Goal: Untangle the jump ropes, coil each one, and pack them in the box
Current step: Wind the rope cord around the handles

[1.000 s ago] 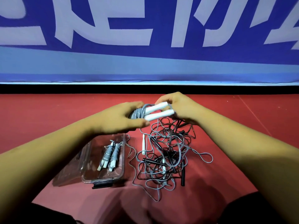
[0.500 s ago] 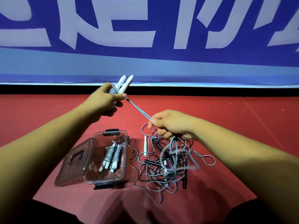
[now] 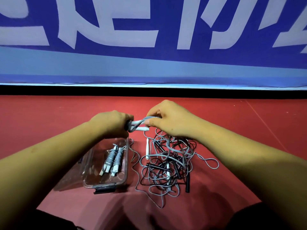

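My left hand (image 3: 113,123) grips the two white handles (image 3: 141,128) of a grey jump rope above the far end of the box. My right hand (image 3: 171,120) pinches that rope's grey cord (image 3: 149,118) and holds it looped over the handles. The cord trails down from my right hand into a tangle of grey and black jump ropes (image 3: 167,165) on the red floor. A clear plastic box (image 3: 123,180) lies open to the left of the tangle, with two coiled grey ropes (image 3: 112,159) inside.
The box's clear lid (image 3: 73,178) lies flat to its left, partly under my left forearm. A loose white handle (image 3: 147,148) and a black handle (image 3: 187,183) lie in the tangle. A blue banner wall (image 3: 149,68) closes off the far side of the red floor.
My left hand has come down from its raised position with the handles. My right hand has moved up and left to them, bringing the cord over the handles.
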`<state>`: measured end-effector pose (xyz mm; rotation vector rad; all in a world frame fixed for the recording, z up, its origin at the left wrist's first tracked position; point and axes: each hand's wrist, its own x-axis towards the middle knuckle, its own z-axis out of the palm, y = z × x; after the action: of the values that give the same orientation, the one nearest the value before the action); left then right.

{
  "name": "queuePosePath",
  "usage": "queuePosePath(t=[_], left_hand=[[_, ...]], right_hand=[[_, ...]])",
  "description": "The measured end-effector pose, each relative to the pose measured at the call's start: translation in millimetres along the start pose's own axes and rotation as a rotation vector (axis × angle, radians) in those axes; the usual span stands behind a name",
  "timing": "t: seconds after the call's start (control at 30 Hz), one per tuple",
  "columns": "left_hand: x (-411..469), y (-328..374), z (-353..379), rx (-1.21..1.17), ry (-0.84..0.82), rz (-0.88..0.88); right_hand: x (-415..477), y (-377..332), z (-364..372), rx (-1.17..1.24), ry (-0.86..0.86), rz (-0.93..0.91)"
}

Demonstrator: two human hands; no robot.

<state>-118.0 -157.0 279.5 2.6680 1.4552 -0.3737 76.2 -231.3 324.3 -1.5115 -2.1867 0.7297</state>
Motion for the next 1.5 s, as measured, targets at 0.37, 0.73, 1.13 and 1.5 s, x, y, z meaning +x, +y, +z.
queuePosePath(t=[0.37, 0.73, 1.13, 1.5], left_hand=[[-15.7, 35.0, -14.6, -0.417, -0.12, 0.336], [-24.1, 32.3, -25.6, -1.188, 0.062, 0.283], [4.6, -23.2, -25.6, -1.034, 0.342, -0.075], [3.9, -8.9, -12.3, -0.242, 0.245, -0.049]], right_hand=[[7.8, 34.1, -15.9, -0.043, 0.344, 0.014], [1.5, 54.9, -2.3, 0.363, -0.104, 0.263], [2.1, 36.6, 16.5, 0.543, -0.221, 0.33], [-7.2, 3.9, 7.0, 0.079, -0.102, 0.058]])
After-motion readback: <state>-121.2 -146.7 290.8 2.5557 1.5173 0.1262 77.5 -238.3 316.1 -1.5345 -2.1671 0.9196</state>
